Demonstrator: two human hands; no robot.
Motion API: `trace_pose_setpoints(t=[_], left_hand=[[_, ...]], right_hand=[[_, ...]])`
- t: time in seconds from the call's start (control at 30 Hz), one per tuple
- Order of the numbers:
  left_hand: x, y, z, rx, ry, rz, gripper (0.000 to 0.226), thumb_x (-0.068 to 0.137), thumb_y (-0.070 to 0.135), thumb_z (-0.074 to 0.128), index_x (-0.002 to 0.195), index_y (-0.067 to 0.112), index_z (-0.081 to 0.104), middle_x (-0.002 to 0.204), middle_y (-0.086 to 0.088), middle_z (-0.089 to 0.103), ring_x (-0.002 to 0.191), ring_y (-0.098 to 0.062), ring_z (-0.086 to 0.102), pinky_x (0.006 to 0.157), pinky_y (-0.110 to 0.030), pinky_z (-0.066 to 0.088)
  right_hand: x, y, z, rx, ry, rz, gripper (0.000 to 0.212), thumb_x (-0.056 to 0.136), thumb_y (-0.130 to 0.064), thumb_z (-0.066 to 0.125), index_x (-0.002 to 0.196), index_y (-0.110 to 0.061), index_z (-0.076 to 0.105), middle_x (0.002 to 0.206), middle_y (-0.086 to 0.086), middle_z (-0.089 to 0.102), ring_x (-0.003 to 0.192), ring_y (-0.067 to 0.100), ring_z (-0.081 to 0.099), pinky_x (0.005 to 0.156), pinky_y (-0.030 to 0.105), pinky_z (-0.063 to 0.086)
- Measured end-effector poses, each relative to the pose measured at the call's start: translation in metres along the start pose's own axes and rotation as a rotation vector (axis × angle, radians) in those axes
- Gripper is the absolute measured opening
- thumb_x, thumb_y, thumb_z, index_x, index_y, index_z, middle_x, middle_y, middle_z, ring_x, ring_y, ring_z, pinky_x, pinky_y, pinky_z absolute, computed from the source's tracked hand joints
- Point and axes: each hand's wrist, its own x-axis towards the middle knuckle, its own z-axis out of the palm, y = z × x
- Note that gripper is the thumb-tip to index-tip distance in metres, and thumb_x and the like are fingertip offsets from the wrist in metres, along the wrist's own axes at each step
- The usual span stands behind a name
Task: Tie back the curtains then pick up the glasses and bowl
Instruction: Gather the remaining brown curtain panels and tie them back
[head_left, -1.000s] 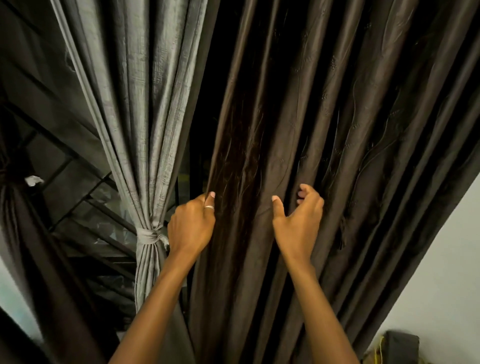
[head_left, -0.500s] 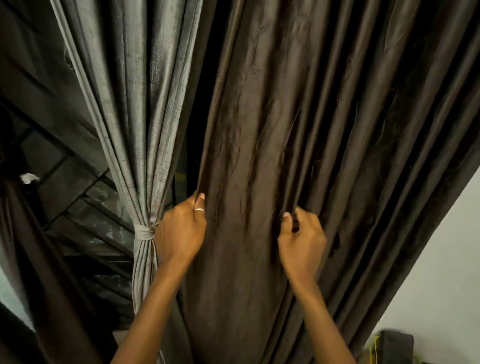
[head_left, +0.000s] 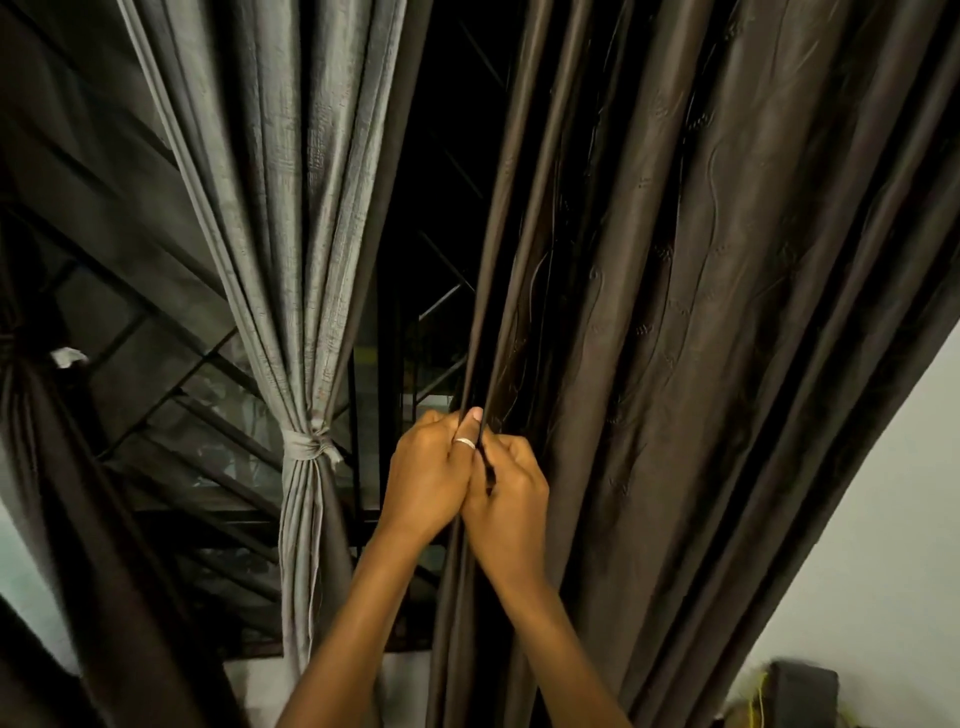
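**Hands gathering the last loose curtain**

Hands are working pressed together near the middle. The left hand (head_left: 428, 480), wearing a ring (head_left: 465, 442), and the right hand (head_left: 511, 499) are both curling their fingers round the bunched leading edge of the brown curtain (head_left: 701, 312), pinching its folds between them.

Going from the left, a dark curtain (head_left: 31, 441) is hanging already cinched at the frame's edge. Beside it the grey curtain (head_left: 296, 208) is hanging gathered by its own tie (head_left: 306, 447), leaving the grille (head_left: 171, 405) showing between and behind. Right of the hands, the brown curtain is spreading wide in loose pleats toward the wall (head_left: 883, 519), with no tie visible round it.

By my reading, two curtains are standing done and this third is being gathered but not yet bound. Glasses and bowl are not showing anywhere in view, so that whole part is remaining.
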Motion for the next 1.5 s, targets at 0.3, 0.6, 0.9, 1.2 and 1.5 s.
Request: trace_pose_setpoints(t=[0.3,0.6,0.9,1.2,1.5], left_hand=[[-0.006,0.017,-0.01,-0.048,-0.029,-0.066,0.06,0.094,0.068,0.042,0.063,0.021,0.062,0.069,0.002,0.059,0.066,-0.007,0.062,0.062,-0.025,0.051],[-0.006,0.032,0.007,0.288,0.118,-0.105,0.039,0.102,0.043,0.048,0.066,0.026,0.048,0.081,0.004,0.057,0.068,-0.015,0.06,0.056,-0.025,0.038],[-0.006,0.029,0.003,0.224,0.095,-0.161,0.045,0.105,0.042,0.041,0.063,0.027,0.041,0.092,0.004,0.055,0.067,-0.012,0.054,0.056,-0.029,0.036],[-0.006,0.02,-0.005,0.202,0.108,-0.133,0.048,0.106,0.04,0.041,0.06,0.027,0.034,0.081,0.007,0.047,0.06,-0.01,0.049,0.054,-0.028,0.033],[0.001,0.005,-0.017,0.211,0.146,-0.155,0.05,0.105,0.04,0.041,0.06,0.02,0.039,0.079,0.0,0.05,0.062,-0.021,0.052,0.059,-0.032,0.035]], right_hand=[[-0.004,0.002,-0.001,0.007,-0.022,0.037,0.016,0.099,-0.007,0.062,0.11,-0.011,0.072,0.097,-0.004,0.059,0.083,0.002,0.061,0.069,0.007,0.047],[-0.007,0.004,-0.006,0.007,-0.053,0.019,0.014,0.092,-0.002,0.069,0.105,-0.006,0.069,0.104,-0.005,0.06,0.085,0.001,0.06,0.068,0.014,0.051],[0.003,0.004,-0.033,0.044,-0.173,0.024,0.025,0.099,-0.009,0.061,0.118,-0.018,0.075,0.102,-0.008,0.068,0.09,0.001,0.065,0.078,0.011,0.051],[0.031,0.012,-0.103,-0.175,0.422,0.27,0.041,0.091,-0.02,0.074,0.13,-0.013,0.062,0.121,0.0,0.049,0.104,0.015,0.056,0.085,0.03,0.05],[0.068,0.05,-0.133,-0.231,0.084,0.348,0.018,0.092,-0.028,0.074,0.087,-0.013,0.065,0.073,-0.002,0.066,0.068,0.012,0.062,0.063,0.028,0.047]])
